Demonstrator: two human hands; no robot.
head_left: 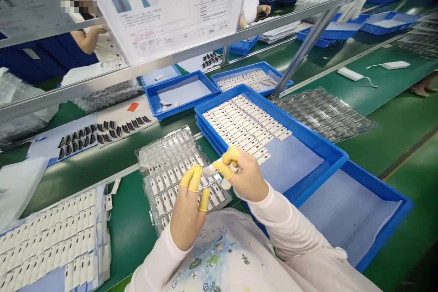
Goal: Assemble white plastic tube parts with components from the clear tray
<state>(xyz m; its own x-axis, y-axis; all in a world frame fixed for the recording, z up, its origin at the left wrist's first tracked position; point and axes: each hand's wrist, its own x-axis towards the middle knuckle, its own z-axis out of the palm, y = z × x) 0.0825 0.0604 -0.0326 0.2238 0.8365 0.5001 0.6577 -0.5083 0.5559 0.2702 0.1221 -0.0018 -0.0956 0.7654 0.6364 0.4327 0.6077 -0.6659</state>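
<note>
Nearest the camera, at the bottom centre of the frame, is the wearer's pale printed garment [219,255]. Just above it, the right hand [249,175] is closed in a pinch on a small white part [209,170], held near the centre of the frame over the right edge of a clear moulded tray [162,151]. The left hand [188,207] has its fingertips at the other end of the part; whether they grip it cannot be told. Yellow finger cots cover fingertips on both hands. The clear tray carries white pieces in rows in its lower half. Right of centre, the top blue tray [333,155] of a stack holds close rows of slotted white pieces [236,118] at its left, on a pale liner. Below it at lower right, another blue tray [404,214] shows a pale liner. At upper centre, a blue bin [188,105] contains a few small white items on its liner; the blue bin to its right [270,67] contains rows of white pieces. At lower left, slotted white pieces [48,237] lie in rows on bluish sheets. At left, black curved pieces [77,140] lie in rows on pale sheets.
</note>
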